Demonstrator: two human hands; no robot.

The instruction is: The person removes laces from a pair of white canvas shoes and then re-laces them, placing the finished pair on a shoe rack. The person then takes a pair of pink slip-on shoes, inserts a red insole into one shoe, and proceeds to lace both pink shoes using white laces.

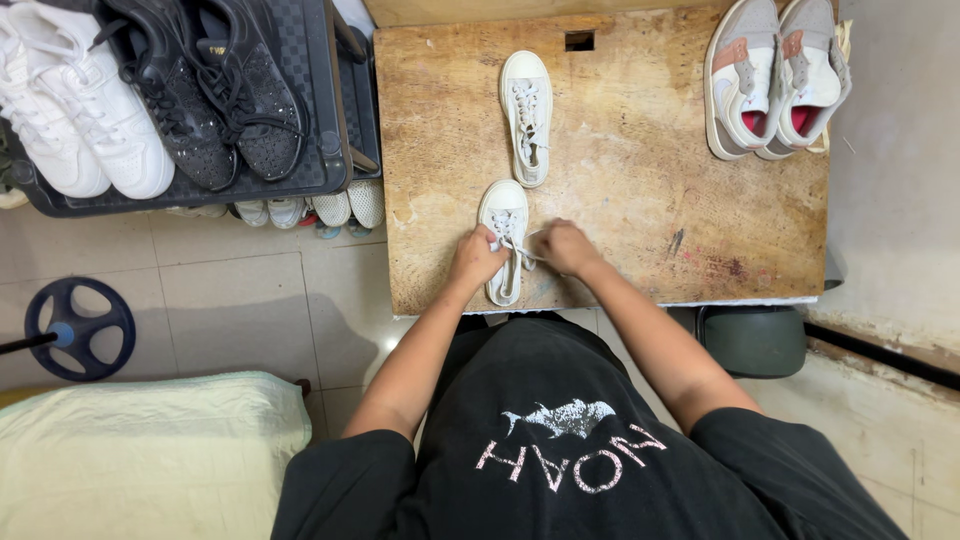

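Near white sneaker (503, 240) sits at the wooden table's (650, 190) front edge, long axis running straight away from the body — left hand (477, 257) and right hand (566, 247) flank it, equally near, both pinching its lace (522, 250).

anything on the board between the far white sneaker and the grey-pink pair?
Nothing. In the head view, only bare wooden board lies between the far white sneaker and the grey-pink pair.

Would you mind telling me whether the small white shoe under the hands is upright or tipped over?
Upright: the near white shoe rests sole-down on the wooden table, laces facing up, with the left hand and right hand at its laces.
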